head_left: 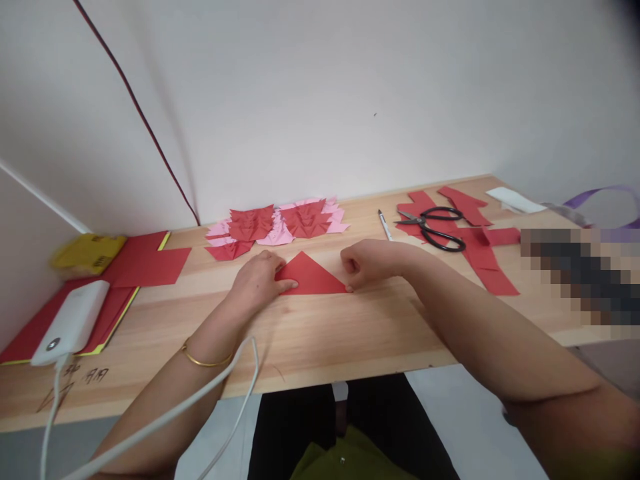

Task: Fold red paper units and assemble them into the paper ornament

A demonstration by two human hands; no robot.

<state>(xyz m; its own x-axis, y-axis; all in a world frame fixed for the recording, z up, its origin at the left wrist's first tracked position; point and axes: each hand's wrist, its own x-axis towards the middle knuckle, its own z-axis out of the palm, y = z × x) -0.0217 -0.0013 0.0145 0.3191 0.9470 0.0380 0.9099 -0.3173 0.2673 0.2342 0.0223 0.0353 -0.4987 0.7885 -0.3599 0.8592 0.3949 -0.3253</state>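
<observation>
A red sheet of paper (313, 277), folded into a triangle, lies on the wooden table with its peak pointing away from me. My left hand (257, 280) covers its left corner, the thumb resting on the paper and the fingers bent around the edge. At the right corner, my right hand (373, 262) is curled closed, with a fingertip or the thumb pressed on the tip of the paper. Behind the triangle, red and pink folded paper pieces (253, 223) are grouped in rows against the wall.
Black-handled scissors (435, 227) lie on red paper offcuts (487, 260) at right, near a pen (385, 225). A white power bank (75, 320) rests on red paper sheets (150, 267) at left; its white cable (175, 413) crosses over my left forearm. A yellow packet (90, 255) sits behind.
</observation>
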